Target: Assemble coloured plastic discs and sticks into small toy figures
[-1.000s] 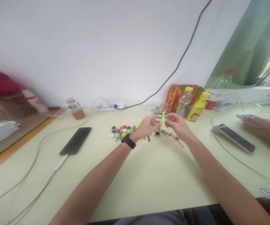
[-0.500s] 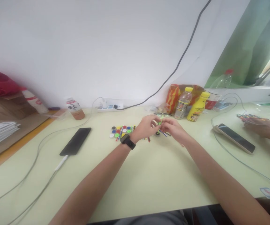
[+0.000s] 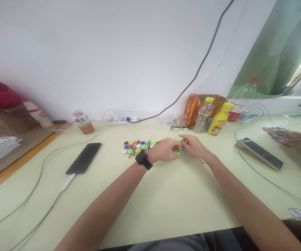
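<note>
My left hand (image 3: 164, 150), with a black watch on its wrist, is closed with fingers curled down. A small bright-green plastic piece (image 3: 177, 152) shows at its fingertips; the rest of it is hidden. Just to the right, my right hand (image 3: 193, 145) hovers low over the table, index finger stretched out and apart from the others. Under its fingers lie thin dark-blue plastic sticks (image 3: 183, 150), partly covered. Left of my left hand, several round coloured plastic discs (image 3: 130, 151) and thin sticks (image 3: 134, 149) lie in a group, running on behind the hand.
Behind my hands are glasses (image 3: 179, 128), a clear bottle (image 3: 204, 115) and a yellow bottle (image 3: 220, 119). A phone (image 3: 84, 158) on a cable lies left, near a brown drink bottle (image 3: 83, 122). Another phone (image 3: 262, 153) and another person's hand (image 3: 298, 141) are at right.
My hands have moved apart from the green stick held upright between them. My left hand has turned down and lowered with the green piece; my right hand has its index finger out.
</note>
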A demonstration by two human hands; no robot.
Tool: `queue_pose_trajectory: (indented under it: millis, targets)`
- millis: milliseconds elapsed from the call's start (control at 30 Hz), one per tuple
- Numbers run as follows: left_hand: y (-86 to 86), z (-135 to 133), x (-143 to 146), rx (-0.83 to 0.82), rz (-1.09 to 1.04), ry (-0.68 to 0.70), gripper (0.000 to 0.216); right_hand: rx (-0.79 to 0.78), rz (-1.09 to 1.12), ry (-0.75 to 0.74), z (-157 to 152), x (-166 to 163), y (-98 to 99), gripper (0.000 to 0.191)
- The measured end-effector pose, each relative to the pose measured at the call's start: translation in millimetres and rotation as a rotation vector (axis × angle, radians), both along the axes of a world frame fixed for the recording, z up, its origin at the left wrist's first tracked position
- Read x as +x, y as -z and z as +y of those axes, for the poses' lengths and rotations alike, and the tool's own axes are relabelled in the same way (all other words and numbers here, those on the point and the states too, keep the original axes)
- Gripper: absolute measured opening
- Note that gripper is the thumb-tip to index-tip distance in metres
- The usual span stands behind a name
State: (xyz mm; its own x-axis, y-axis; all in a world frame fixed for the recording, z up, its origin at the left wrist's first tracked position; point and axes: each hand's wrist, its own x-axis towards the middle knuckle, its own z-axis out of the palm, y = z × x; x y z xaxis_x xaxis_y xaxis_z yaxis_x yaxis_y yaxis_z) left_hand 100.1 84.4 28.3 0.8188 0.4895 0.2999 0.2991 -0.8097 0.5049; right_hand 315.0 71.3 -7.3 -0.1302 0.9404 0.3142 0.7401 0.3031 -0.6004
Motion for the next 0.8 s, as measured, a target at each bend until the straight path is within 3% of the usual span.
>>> queue_pose_trajectory:
  millis: [167, 267, 367, 467, 667, 800]
  targets:
    - [2.9, 0.5, -1.2, 0.078, 0.208, 0.000, 0.009, -0.015, -0.213, 0.058, -2.9, 25.1, -10.8, 0.021]
    - [3.5, 4.5, -4.1, 0.106, 0.219, -0.001, 0.013, -0.203, -0.324, 0.133, -11.2, 45.0, -24.7, 0.032]
    - [3.4, 8.8, -7.0, 0.128, 0.195, 0.003, 0.019, -0.463, -0.325, 0.034, -19.0, 57.0, -33.3, 0.026]
    - [3.4, 11.0, -8.1, 0.127, 0.184, -0.006, 0.017, -0.591, -0.241, -0.059, -21.9, 59.5, -36.5, 0.011]
    - [4.4, 12.0, -9.3, 0.115, 0.202, 0.016, 0.006, -0.511, 0.069, 0.039, -16.3, 59.7, -33.5, 0.009]
    - [1.1, 13.5, -11.3, 0.137, 0.151, -0.039, 0.016, -0.416, 0.402, 0.016, -19.5, 49.6, -35.0, 0.016]
